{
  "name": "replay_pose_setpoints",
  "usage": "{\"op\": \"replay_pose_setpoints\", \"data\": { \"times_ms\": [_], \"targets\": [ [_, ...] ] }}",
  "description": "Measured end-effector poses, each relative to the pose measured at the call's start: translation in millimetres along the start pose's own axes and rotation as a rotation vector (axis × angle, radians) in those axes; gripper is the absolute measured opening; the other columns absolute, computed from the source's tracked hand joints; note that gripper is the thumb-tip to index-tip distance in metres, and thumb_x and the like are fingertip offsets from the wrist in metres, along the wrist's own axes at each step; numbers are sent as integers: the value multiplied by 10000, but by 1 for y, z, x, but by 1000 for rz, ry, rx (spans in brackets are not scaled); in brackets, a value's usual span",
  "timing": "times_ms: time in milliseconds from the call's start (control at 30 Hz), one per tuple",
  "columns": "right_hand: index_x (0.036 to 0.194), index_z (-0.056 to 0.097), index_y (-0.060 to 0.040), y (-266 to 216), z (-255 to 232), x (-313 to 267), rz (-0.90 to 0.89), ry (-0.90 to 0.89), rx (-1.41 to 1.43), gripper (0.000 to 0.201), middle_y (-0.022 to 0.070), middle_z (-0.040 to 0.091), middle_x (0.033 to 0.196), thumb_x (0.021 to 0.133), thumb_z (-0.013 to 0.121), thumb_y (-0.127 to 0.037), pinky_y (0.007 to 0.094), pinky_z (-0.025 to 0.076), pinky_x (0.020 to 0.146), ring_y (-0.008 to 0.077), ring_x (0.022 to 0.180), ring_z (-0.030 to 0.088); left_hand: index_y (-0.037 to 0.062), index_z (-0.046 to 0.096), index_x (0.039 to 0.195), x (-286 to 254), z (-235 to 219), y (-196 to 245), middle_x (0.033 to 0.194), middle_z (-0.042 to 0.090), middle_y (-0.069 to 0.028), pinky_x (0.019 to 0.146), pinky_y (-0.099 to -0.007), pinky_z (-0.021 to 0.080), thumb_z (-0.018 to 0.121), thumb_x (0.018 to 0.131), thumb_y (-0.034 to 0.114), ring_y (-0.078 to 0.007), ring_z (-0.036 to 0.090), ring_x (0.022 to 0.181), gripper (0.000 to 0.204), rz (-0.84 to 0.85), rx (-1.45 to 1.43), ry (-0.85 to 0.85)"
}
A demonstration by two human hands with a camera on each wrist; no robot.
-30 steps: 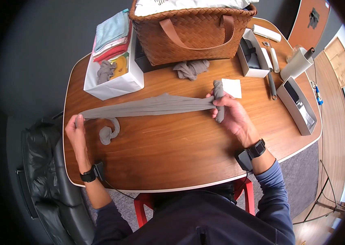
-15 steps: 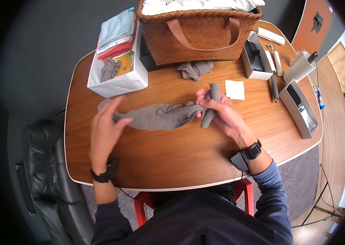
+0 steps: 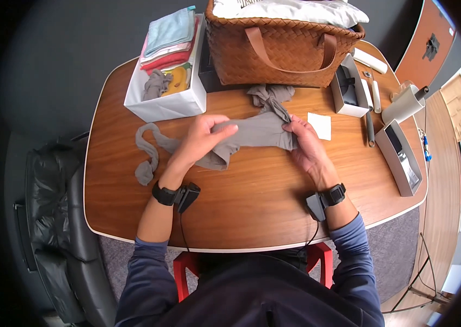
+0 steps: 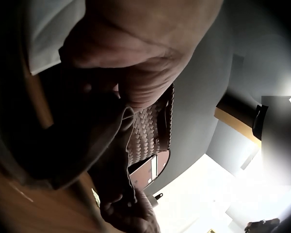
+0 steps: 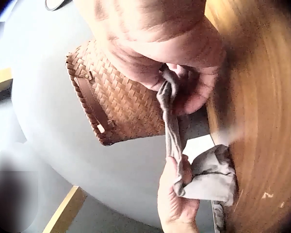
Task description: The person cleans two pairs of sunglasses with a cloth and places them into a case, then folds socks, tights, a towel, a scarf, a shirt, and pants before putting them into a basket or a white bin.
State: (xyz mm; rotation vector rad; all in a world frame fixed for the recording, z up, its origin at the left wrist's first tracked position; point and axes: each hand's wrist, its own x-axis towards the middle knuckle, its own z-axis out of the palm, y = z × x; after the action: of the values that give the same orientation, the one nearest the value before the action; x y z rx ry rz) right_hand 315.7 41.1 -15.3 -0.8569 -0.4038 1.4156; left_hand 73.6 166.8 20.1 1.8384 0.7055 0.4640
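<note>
Between both hands, a grey stretchy cloth (image 3: pixel 260 131) is held spread above the table, one edge hanging in a loose fold. The left hand (image 3: pixel 200 140) grips its left part, thumb in front and the other fingers partly hidden by fabric. At the right end the right hand (image 3: pixel 309 148) pinches the gathered edge between thumb and fingers. A narrow grey tail (image 3: pixel 145 172) lies curled on the table, left of the left hand. The right wrist view shows the cloth (image 5: pixel 172 131) pulled taut between the right hand (image 5: pixel 184 58) and the left hand (image 5: pixel 178 199).
Behind the hands are a crumpled grey cloth (image 3: pixel 279 94), a woven basket (image 3: pixel 274 54) and a white box (image 3: pixel 168 107) of folded cloths. To the right lie a white square (image 3: pixel 319 125), two open trays (image 3: pixel 350 109) (image 3: pixel 399 163) and a white cup (image 3: pixel 399 109).
The left hand let go of the far left end, moved right and took hold of the cloth nearer the right hand. The cloth is wider now, and the roll at the right hand has opened out.
</note>
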Motion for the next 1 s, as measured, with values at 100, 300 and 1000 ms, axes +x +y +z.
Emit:
{"op": "replay_pose_setpoints", "data": {
  "times_ms": [100, 300, 1000],
  "targets": [
    [1154, 672, -5, 2, 9, 0, -22, 24, -35, 194, 51, 733, 999, 975, 602, -38, 259, 562, 823, 131, 856, 700, -67, 699, 942, -2, 3, -12, 898, 625, -3, 622, -255, 415, 778, 944, 217, -62, 498, 727, 295, 123, 209, -102],
    [1158, 684, 6, 9, 14, 0, -73, -50, -250, 201, 23, 735, 980, 1005, 615, -105, 247, 544, 789, 92, 848, 679, 2, 659, 1254, -5, 7, 14, 1241, 645, -106, 961, -350, 495, 853, 856, 226, -225, 609, 1141, 497, 188, 361, -103],
    [1135, 722, 37, -83, 108, -43, -662, -336, -599, 229, 53, 727, 1121, 1005, 536, 11, 279, 508, 962, 114, 1079, 644, -1, 601, 1176, -12, 4, 99, 1073, 648, -16, 841, -212, 485, 711, 946, 13, -53, 606, 987, 255, 568, -266, 187]
  ]
}}
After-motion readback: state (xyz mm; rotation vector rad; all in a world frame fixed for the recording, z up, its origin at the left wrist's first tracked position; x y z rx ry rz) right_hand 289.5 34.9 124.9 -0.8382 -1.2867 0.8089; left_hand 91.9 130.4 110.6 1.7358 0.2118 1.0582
